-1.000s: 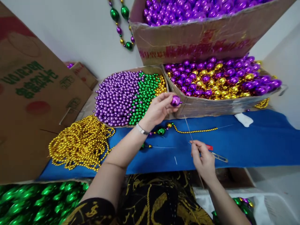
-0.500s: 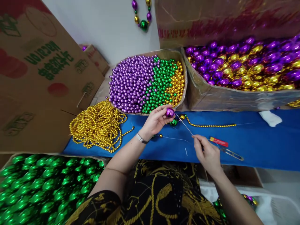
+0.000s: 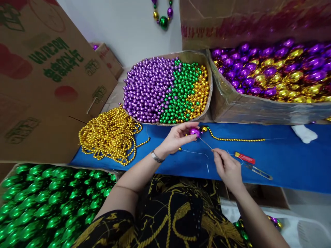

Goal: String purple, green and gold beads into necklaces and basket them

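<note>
Between the fingers of my left hand [image 3: 178, 137] is a large shiny purple bead [image 3: 194, 132]. My right hand [image 3: 227, 168] pinches the near end of a thin needle [image 3: 207, 143], whose far end reaches the purple bead; whether its tip is inside the hole I cannot make out. Just beyond the bead lies a gold bead [image 3: 204, 128], joined to a string of small gold beads [image 3: 235, 139] that runs right and ends in bare thread. A loose thread [image 3: 195, 152] with a small gold bead lies below my left hand.
A box of small purple, green and gold beads [image 3: 150, 89] stands behind my hands. Large purple and gold beads [image 3: 269, 72] fill the right box, green ones [image 3: 38, 199] the lower left. Gold bead strands [image 3: 108, 134] are heaped left. Snips [image 3: 261, 171] lie right, beside a red-and-yellow blade holder [image 3: 245, 157].
My left hand has moved slightly right and down with the purple bead, closer to my right hand. Less of the needle shows between them. The whole view has shifted a little.
</note>
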